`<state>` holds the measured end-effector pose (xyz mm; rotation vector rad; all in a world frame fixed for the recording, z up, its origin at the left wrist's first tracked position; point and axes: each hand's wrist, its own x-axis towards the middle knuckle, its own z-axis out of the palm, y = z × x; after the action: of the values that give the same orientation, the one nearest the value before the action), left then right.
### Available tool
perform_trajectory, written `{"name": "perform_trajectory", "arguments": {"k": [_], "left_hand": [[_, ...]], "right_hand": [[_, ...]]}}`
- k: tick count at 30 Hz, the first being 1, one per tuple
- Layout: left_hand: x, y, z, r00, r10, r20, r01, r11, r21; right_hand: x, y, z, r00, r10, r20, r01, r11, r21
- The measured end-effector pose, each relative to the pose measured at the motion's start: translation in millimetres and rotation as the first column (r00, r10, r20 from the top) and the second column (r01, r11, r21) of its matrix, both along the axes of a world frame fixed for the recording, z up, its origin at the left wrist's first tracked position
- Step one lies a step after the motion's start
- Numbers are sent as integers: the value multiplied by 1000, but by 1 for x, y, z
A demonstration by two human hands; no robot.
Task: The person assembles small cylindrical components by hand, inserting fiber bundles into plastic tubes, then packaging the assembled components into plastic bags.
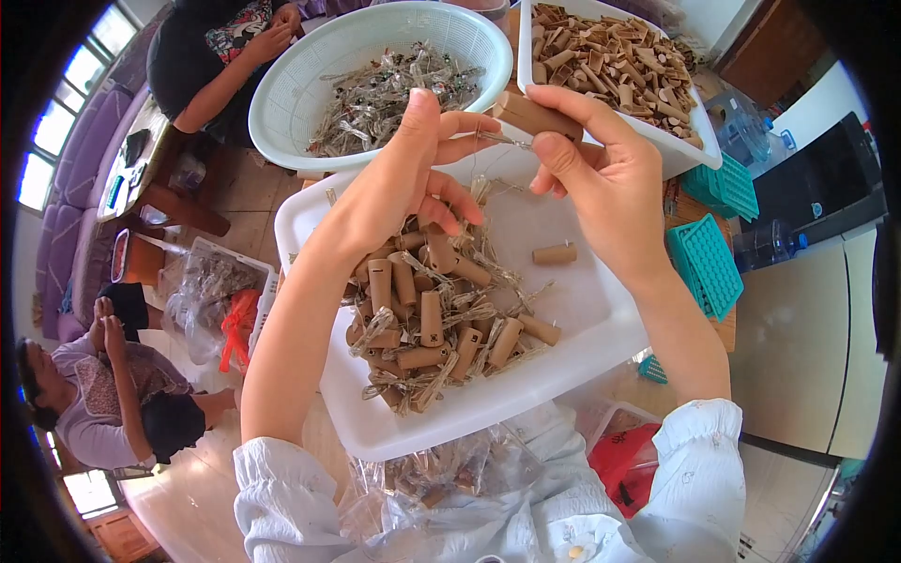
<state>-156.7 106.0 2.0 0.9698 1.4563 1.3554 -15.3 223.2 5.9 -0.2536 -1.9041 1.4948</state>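
Observation:
My right hand [605, 183] holds a brown cork-shaped stopper [535, 116] between thumb and fingers, over the far side of a white tray [601, 310]. Thin wire [507, 141] runs from the right fingertips to my left hand [413, 178], where it lies between the index and middle fingers; the left thumb points up, apart. Below, a heap of brown stoppers with bundled clear wires [432, 319] fills the tray's left and middle. One stopper [554, 254] lies alone to the right. Part of the heap is hidden behind my left hand.
Beyond the tray stand a pale green basket [267, 113] of wire bundles and a white bin [709, 155] of brown pieces. Teal perforated trays [706, 263] sit at right. A plastic bag [441, 469] of stoppers lies nearest me. Two people [122, 394] [221, 66] sit at left.

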Motion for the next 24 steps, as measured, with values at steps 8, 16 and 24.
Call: {"name": "perform_trajectory", "arguments": {"k": [8, 16, 24], "left_hand": [[-5, 1, -5, 989, -106, -106, 99, 992, -75], [5, 3, -1, 991, -125, -55, 122, 991, -50], [4, 3, -1, 975, -32, -222, 6, 993, -114]], "right_hand": [[1, -2, 1, 971, -172, -168, 184, 981, 60], [-2, 3, -7, 959, -130, -250, 210, 921, 329], [-2, -1, -4, 993, -107, -51, 117, 828, 549]]}}
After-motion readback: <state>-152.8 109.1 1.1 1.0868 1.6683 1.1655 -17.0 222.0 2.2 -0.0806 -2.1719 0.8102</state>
